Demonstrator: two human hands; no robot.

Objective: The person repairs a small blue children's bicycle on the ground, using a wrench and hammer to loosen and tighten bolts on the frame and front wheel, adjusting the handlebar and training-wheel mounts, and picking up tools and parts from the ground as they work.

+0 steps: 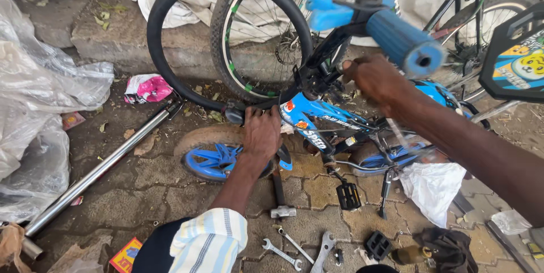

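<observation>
Paved ground holds a small blue bicycle [334,123] lying sideways, left hand [262,131] clamped on its fork above the front wheel [212,154], right hand [374,77] gripping the stem; rigid, awkward, probably light, best held by frame.

Small blue children's bicycle [317,123] lies on its side on paving, blue-gripped handlebar [396,35] raised.

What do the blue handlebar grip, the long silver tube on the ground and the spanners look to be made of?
Handlebar grip: likely soft rubber or foam, matte blue with fine ribbing. Silver tube: polished metal, probably chromed steel, bright mirror-like streaks. Spanners: bare steel, dull grey shine.
</observation>
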